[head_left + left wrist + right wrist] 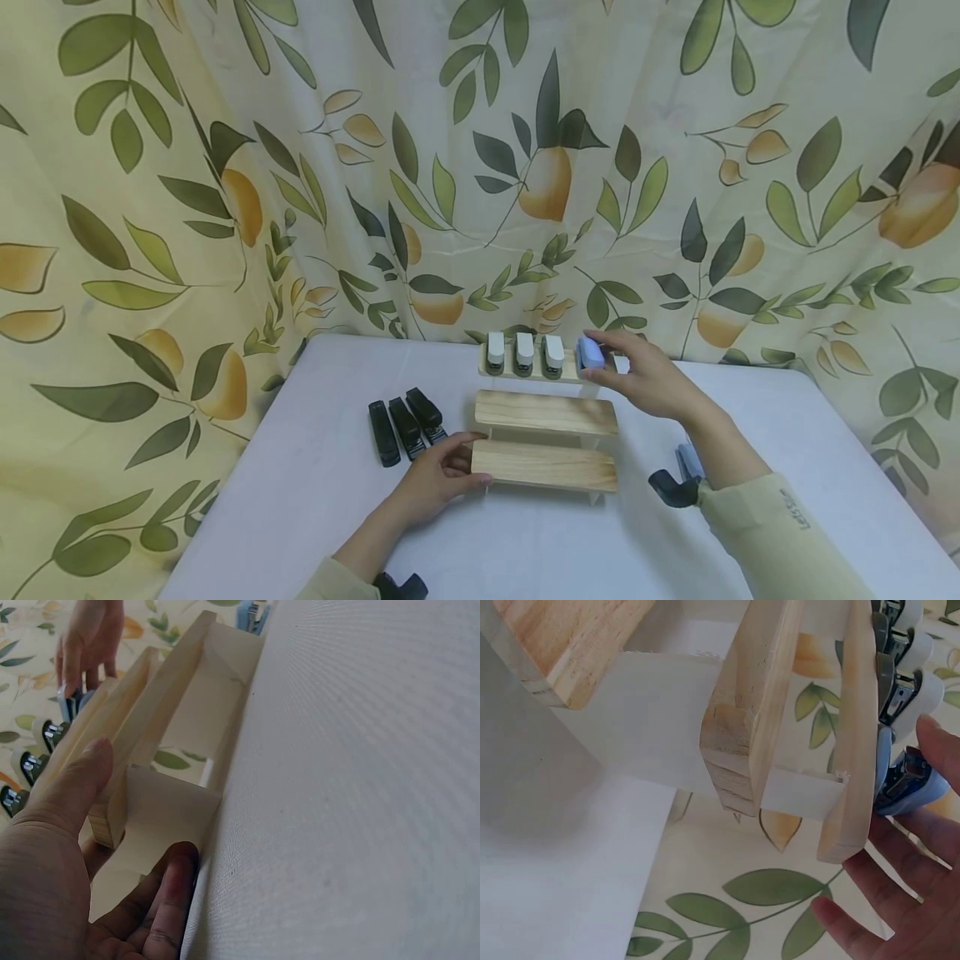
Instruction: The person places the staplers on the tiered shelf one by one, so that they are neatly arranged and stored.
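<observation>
A three-step wooden rack (543, 467) with pale side supports stands on the table. My left hand (444, 477) holds the left end of its lowest step, thumb along the board (112, 799) and other fingers below in the left wrist view. At the right end of the top step, my right hand (647, 375) pinches a small blue stapler (590, 353) between thumb and fingers. In the right wrist view the blue stapler (911, 784) stands against the top board. Three white staplers (524, 354) stand in a row to its left on that step.
Three black staplers (406, 423) lie side by side on the white tabletop (315, 533), left of the rack. Another blue stapler (687, 461) lies to the right, partly hidden by my right wrist. A leaf-and-fruit patterned curtain (480, 167) hangs behind the table.
</observation>
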`<move>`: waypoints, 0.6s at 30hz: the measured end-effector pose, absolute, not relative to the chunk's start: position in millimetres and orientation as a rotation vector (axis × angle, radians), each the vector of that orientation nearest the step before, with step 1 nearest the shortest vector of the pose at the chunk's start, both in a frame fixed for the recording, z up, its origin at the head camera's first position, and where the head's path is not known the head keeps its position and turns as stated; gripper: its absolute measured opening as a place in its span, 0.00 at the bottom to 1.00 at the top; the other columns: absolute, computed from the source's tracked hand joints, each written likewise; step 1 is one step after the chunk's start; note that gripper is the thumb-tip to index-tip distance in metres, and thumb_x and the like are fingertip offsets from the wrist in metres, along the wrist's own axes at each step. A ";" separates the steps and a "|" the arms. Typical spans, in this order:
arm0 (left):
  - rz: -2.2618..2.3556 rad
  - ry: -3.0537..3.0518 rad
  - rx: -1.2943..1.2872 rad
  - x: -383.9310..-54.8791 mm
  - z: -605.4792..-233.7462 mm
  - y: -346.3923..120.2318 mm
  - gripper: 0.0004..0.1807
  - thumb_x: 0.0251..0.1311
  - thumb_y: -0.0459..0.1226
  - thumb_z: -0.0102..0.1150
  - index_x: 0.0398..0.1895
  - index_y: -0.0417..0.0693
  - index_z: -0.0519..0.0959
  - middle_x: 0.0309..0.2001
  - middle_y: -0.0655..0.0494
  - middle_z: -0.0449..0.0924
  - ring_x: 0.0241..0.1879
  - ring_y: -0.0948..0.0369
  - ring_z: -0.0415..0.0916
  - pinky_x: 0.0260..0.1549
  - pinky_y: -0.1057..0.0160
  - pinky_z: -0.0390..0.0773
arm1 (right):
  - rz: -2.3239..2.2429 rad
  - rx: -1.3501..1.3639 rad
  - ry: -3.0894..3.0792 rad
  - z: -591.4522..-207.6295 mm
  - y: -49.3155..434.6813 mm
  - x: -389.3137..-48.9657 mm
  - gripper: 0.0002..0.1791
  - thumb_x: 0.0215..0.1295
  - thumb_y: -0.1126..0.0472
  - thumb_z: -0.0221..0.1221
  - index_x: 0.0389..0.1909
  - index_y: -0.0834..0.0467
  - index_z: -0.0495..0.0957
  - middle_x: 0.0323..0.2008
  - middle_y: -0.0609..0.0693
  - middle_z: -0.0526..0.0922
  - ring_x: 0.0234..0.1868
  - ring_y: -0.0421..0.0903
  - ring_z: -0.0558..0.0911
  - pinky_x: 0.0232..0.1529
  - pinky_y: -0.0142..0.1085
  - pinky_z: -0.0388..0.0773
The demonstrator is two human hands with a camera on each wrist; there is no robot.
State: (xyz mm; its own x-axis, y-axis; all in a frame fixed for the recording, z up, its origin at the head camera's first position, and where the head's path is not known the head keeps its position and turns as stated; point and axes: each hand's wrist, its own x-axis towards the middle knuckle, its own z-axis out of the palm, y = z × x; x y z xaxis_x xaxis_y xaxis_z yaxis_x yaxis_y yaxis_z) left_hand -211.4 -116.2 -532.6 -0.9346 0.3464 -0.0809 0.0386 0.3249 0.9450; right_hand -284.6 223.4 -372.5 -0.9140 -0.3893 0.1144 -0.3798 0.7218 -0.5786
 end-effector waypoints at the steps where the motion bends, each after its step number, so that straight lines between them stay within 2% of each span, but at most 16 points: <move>1: 1.647 2.324 0.346 -211.5 -532.5 -116.2 0.33 0.58 0.54 0.74 0.67 0.75 0.74 0.52 0.58 0.81 0.48 0.60 0.81 0.48 0.65 0.82 | -0.970 -0.647 2.900 -372.4 223.2 -284.5 0.38 0.71 0.49 0.66 0.76 0.59 0.66 0.65 0.60 0.76 0.64 0.62 0.76 0.65 0.71 0.68; 18: 1.663 2.318 0.346 -210.8 -531.6 -115.6 0.33 0.58 0.54 0.75 0.67 0.74 0.75 0.52 0.58 0.81 0.48 0.60 0.81 0.48 0.66 0.82 | -0.951 -0.614 2.908 -379.7 223.5 -288.6 0.38 0.72 0.47 0.64 0.76 0.59 0.65 0.68 0.61 0.74 0.63 0.60 0.74 0.66 0.68 0.69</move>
